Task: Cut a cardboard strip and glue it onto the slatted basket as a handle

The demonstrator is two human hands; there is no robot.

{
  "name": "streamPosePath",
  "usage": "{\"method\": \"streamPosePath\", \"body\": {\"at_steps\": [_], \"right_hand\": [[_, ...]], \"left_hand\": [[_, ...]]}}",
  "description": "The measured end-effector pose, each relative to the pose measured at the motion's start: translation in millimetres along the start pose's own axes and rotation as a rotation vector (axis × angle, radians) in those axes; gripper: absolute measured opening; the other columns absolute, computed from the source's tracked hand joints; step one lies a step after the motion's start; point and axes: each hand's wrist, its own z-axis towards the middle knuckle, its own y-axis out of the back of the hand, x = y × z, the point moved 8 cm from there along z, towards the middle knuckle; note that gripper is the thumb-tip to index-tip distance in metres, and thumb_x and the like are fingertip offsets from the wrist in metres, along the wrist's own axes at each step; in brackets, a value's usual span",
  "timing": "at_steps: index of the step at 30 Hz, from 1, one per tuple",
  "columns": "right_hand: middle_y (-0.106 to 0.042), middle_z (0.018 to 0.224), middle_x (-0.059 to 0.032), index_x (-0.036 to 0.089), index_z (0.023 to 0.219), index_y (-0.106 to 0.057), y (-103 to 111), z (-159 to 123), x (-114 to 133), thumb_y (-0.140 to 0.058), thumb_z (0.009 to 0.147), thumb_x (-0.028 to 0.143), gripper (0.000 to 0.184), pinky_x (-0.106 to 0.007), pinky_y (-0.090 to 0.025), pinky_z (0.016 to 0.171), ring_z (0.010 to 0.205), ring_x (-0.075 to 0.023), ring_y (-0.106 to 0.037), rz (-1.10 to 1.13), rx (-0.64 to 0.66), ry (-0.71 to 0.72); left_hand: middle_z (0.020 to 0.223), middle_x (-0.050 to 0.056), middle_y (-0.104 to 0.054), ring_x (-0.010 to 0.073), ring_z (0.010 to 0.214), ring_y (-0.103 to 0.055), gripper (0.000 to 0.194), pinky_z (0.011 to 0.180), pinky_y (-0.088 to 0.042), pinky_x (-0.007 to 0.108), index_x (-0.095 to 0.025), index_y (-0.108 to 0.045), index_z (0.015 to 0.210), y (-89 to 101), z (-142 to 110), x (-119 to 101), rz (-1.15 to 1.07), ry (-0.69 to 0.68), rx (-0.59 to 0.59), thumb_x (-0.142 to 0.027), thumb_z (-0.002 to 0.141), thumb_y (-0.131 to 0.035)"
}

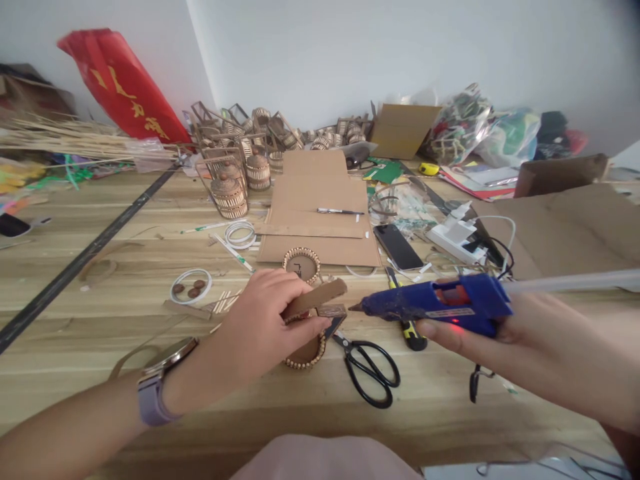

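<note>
My left hand (260, 327), with a watch on its wrist, pinches a flat brown strip (323, 297) with a rounded end. Under that hand is a small round tray (306, 365) with a beaded-looking rim, partly hidden. A dark angular piece (336, 320) shows beside my thumb; I cannot tell whether it is held too. My right hand (535, 347) is wrapped round a blue hot glue gun (425, 301) with a red light glowing. Its nozzle points left, close to the strip's end but apart from it. A second round tray (301, 252) lies just beyond my left hand.
Black-handled scissors (373, 377) and a yellow-black screwdriver (414, 337) lie below the gun. Further back are cardboard sheets (320, 193), a phone (399, 245), a white power strip (455, 240) and small lidded baskets (229, 193). A white ring (191, 273) encloses brown beads at left.
</note>
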Motion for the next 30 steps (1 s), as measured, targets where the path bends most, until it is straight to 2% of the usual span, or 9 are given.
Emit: {"method": "streamPosePath", "body": {"at_steps": [3,7,9,14,16,18,22,26,30], "right_hand": [[-0.069,0.068,-0.0044,0.022,0.075,-0.071,-23.2,10.8,-19.4,-0.062,0.075,0.068,0.047,-0.031,-0.049,0.054,0.06,-0.0197,-0.06,0.159,0.142,-0.104],[-0.069,0.084,-0.0042,0.02,0.092,-0.067,-84.1,16.0,-59.7,-0.079,0.066,0.042,0.036,-0.03,-0.055,0.063,0.072,-0.0173,-0.064,0.91,0.32,-0.412],[-0.069,0.102,-0.0041,0.024,0.099,-0.065,-119.0,10.0,-71.4,-0.079,0.062,0.023,0.039,-0.026,-0.056,0.06,0.081,-0.0178,-0.068,1.135,0.439,-0.503],[-0.07,0.113,-0.0065,0.022,0.105,-0.064,-163.7,-5.5,-100.0,-0.068,0.067,0.014,0.039,-0.016,-0.05,0.052,0.088,-0.0145,-0.069,1.232,0.388,-0.586],[-0.07,0.116,-0.0072,0.023,0.109,-0.062,-166.0,-9.3,-108.9,-0.066,0.071,0.019,0.038,-0.021,-0.055,0.06,0.095,-0.0177,-0.069,1.121,0.362,-0.589],[-0.07,0.111,-0.0088,0.021,0.107,-0.064,-151.7,-7.0,-113.9,-0.065,0.075,0.028,0.033,-0.031,-0.058,0.071,0.095,-0.0224,-0.069,0.811,0.298,-0.5],[-0.069,0.1,-0.0142,0.018,0.094,-0.069,-80.4,0.9,-77.6,-0.065,0.079,0.044,0.03,-0.049,-0.05,0.088,0.099,-0.0324,-0.063,0.071,-0.142,-0.155],[-0.071,0.104,-0.0068,0.026,0.116,-0.064,-73.0,1.2,-1.8,-0.064,0.085,0.047,0.037,-0.036,-0.053,0.079,0.089,-0.022,-0.065,0.347,-0.12,0.174],[-0.07,0.088,-0.003,0.025,0.106,-0.066,-92.2,10.7,33.3,-0.071,0.081,0.048,0.034,-0.029,-0.051,0.067,0.072,-0.016,-0.059,0.613,-0.116,0.265]], "left_hand": [[0.073,-0.002,-0.062,0.0173,0.074,-0.057,0.014,0.076,-0.046,0.031,-0.022,-0.061,0.074,1.2,-1.5,-0.3,-0.011,-0.014,-0.024,-0.032,0.081,-0.067],[0.073,-0.003,-0.062,0.0164,0.074,-0.058,0.014,0.076,-0.045,0.03,-0.021,-0.06,0.073,2.2,-3.7,-0.4,-0.016,-0.03,-0.038,-0.029,0.081,-0.067],[0.07,-0.004,-0.06,0.0159,0.072,-0.057,0.016,0.074,-0.044,0.03,-0.021,-0.059,0.071,2.6,-4.6,-0.5,-0.012,-0.034,-0.035,-0.03,0.081,-0.068],[0.07,-0.003,-0.059,0.0166,0.073,-0.056,0.018,0.072,-0.042,0.03,-0.021,-0.059,0.071,2.9,-5.5,1.5,-0.003,-0.016,-0.027,-0.033,0.082,-0.068],[0.071,-0.003,-0.06,0.0167,0.074,-0.056,0.018,0.072,-0.042,0.03,-0.021,-0.06,0.073,2.0,-5.9,1.7,-0.003,-0.013,-0.02,-0.034,0.083,-0.067],[0.074,-0.003,-0.06,0.0169,0.076,-0.056,0.018,0.073,-0.042,0.03,-0.021,-0.06,0.074,1.2,-6.7,2.6,-0.001,-0.001,-0.011,-0.035,0.084,-0.066],[0.073,-0.003,-0.058,0.0171,0.076,-0.055,0.02,0.071,-0.042,0.03,-0.022,-0.059,0.073,0.9,-7.9,3.9,0.007,0.018,-0.002,-0.037,0.085,-0.066],[0.072,-0.003,-0.056,0.0159,0.072,-0.053,0.018,0.066,-0.04,0.028,-0.021,-0.059,0.076,-0.5,-7.1,3.6,0.013,0.008,0.0,-0.036,0.084,-0.066],[0.069,-0.004,-0.053,0.0144,0.067,-0.05,0.019,0.06,-0.039,0.026,-0.021,-0.057,0.074,-3.1,-6.3,1.8,0.018,-0.023,-0.005,-0.034,0.084,-0.067]]}}
